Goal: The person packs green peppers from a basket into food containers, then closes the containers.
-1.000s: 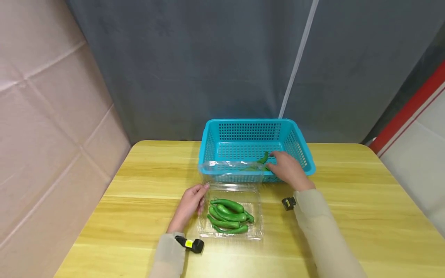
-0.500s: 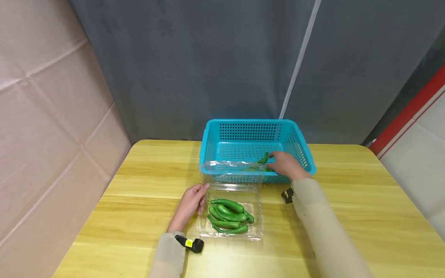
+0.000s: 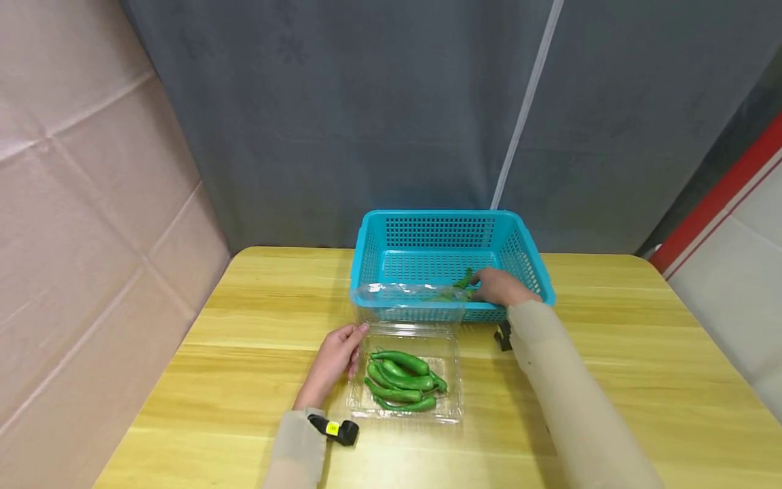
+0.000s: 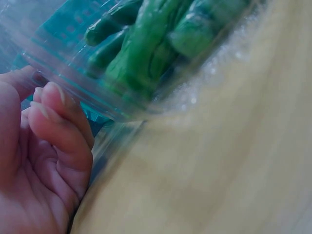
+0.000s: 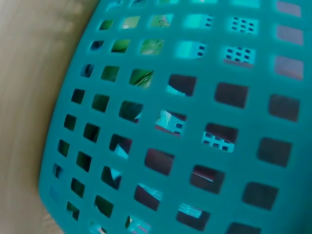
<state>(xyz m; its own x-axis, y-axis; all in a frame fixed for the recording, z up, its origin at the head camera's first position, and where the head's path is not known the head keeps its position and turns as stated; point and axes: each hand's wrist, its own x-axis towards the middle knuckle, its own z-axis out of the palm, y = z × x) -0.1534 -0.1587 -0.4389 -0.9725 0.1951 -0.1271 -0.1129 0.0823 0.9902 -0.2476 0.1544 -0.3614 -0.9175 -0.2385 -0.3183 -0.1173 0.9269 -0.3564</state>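
A clear plastic clamshell container (image 3: 450, 345) lies with its lid up, the lid leaning by the basket's front side. Several green peppers (image 3: 400, 379) lie in its base. My left hand (image 3: 332, 354) pinches the container's left edge near the hinge; in the left wrist view the other fingers (image 4: 66, 141) are curled below the clear wall. My right hand (image 3: 501, 286) reaches over the front rim into the blue basket (image 3: 440, 232), beside the green peppers (image 3: 466, 278) there. The basket wall (image 5: 161, 136) covers most of the right wrist view, so I cannot tell whether that hand grips a pepper.
The wooden table (image 3: 256, 305) carries the basket at its back edge, with the container in front of it. A grey curtain (image 3: 342, 122) hangs behind. A pale wall covering (image 3: 104, 224) stands at the left.
My right hand has dipped slightly lower into the basket, and its forearm has shifted forward. My left hand and the container have stayed put.
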